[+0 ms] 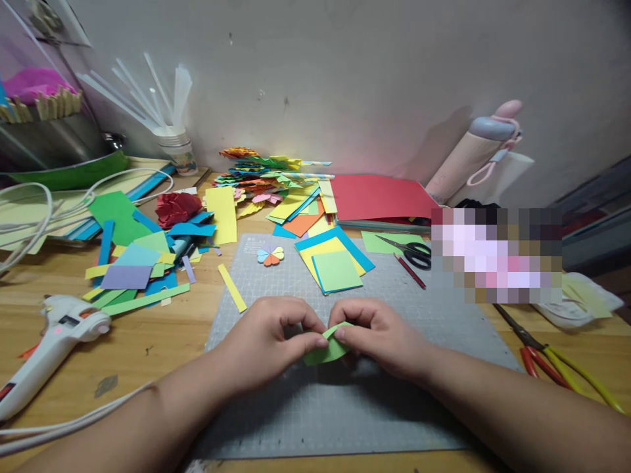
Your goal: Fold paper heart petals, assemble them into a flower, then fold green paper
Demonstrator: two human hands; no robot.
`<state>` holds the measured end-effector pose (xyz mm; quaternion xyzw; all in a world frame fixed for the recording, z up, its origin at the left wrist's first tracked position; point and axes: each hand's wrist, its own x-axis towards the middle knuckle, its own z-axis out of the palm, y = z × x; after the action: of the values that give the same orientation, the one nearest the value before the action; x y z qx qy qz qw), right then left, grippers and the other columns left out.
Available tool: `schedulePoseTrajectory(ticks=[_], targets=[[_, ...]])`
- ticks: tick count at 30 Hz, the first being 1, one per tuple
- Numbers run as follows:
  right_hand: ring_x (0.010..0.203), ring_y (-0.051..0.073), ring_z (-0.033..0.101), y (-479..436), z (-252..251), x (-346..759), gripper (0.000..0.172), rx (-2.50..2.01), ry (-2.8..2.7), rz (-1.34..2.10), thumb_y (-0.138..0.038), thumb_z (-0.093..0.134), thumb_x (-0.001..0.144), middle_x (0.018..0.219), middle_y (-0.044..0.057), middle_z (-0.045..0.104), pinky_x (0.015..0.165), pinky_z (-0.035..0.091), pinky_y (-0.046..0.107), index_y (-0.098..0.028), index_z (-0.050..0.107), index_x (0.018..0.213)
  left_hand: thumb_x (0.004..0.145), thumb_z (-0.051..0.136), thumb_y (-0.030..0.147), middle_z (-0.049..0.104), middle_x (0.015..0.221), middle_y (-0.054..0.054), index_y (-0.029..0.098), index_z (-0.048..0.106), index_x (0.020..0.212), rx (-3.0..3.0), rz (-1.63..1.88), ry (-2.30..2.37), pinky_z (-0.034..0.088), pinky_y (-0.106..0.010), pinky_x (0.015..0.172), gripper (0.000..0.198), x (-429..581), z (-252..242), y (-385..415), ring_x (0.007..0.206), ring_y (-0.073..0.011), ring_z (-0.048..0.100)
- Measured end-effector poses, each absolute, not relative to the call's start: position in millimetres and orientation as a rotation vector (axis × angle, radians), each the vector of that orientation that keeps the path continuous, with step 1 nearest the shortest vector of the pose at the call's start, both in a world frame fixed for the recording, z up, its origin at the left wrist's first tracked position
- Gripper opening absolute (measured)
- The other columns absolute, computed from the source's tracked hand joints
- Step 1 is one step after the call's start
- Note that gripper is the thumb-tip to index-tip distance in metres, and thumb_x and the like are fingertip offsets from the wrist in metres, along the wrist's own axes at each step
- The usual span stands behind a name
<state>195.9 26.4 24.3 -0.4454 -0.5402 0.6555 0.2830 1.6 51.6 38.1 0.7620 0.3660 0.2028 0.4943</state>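
A small piece of light green paper [325, 353] is pinched between both hands above the grey cutting mat [276, 420]. My left hand [276, 335] grips its left side between thumb and index finger. My right hand [377, 335] holds the upper right part, thumb on top, where an edge appears folded over. Some fingers of both hands are hidden behind the paper. Just beyond them on the mat lie stacked green, yellow and blue paper squares [338, 269]. A small multicoloured paper flower [271, 255] and a yellow paper strip [231, 288] rest farther left.
Black scissors [417, 253] and a dark red pencil [410, 270] lie right of the squares. Red-and-yellow-handled pliers [552, 358] are at the far right. Paper scraps [127, 276] and a white glue gun [59, 341] sit left. A cup of straws [176, 148] stands behind.
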Motion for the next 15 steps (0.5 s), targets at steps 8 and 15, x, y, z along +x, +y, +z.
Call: schedulePoseTrajectory(ticks=[8,15], targets=[[0.052,0.008,0.038,23.4,25.3,195.9,0.021,-1.165,-1.690,1.515,-0.030,0.054,0.082,0.056,-0.004,0.044,0.049,0.032,0.021,-0.017,0.051,0.066,0.073,0.064,0.034,0.059,0.066,-0.001,0.015,0.064,0.070,1.527,0.428,1.007,0.038,-0.026,0.060,0.019,2.8,35.2,53.4,0.063,-0.0134,0.050],[0.054,0.010,0.042,18.7,27.1,192.6,0.022,-1.189,-1.748,1.354,-0.029,0.051,0.084,0.057,-0.003,0.047,0.053,0.035,0.023,-0.017,0.049,0.065,0.072,0.067,0.036,0.054,0.062,0.002,0.014,0.063,0.071,1.342,0.433,0.957,0.031,-0.023,0.057,0.023,2.9,29.4,55.4,0.059,-0.0101,0.043]])
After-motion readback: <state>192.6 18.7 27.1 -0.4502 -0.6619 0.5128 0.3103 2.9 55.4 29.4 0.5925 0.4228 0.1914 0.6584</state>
